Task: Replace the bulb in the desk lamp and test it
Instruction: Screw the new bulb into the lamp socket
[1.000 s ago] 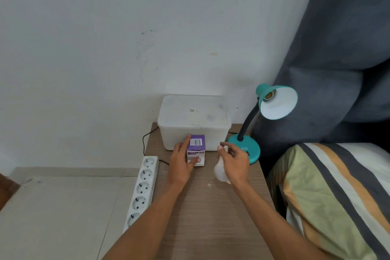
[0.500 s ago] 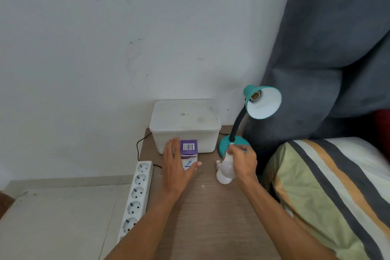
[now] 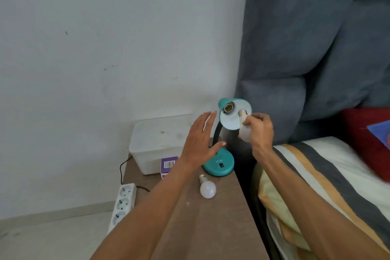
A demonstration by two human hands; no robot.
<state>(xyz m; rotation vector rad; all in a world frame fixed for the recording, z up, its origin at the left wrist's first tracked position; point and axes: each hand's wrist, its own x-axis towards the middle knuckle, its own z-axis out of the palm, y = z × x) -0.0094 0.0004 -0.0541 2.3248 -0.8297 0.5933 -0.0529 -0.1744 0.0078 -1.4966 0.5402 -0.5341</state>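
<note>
A teal desk lamp [image 3: 219,163] stands at the back right of the wooden bedside table [image 3: 211,221]. Its shade [image 3: 231,121] faces me and the brass socket [image 3: 229,108] inside is bare. My right hand [image 3: 260,130] holds a white bulb [image 3: 244,131] in front of the shade, screw base up, just right of the socket. My left hand [image 3: 200,141] hovers open, fingers spread, left of the shade and in front of the lamp's neck. A second white bulb [image 3: 207,189] lies on the table near the lamp's base.
A white lidded box [image 3: 157,143] sits at the back of the table, a purple bulb carton [image 3: 168,163] in front of it. A white power strip [image 3: 123,202] lies on the floor at left. A striped bed [image 3: 329,192] and grey headboard [image 3: 316,48] are at right.
My right hand has lifted one bulb from the table up to the lamp's shade, leaving the other bulb lying there. My left hand has left the carton and risen toward the lamp.
</note>
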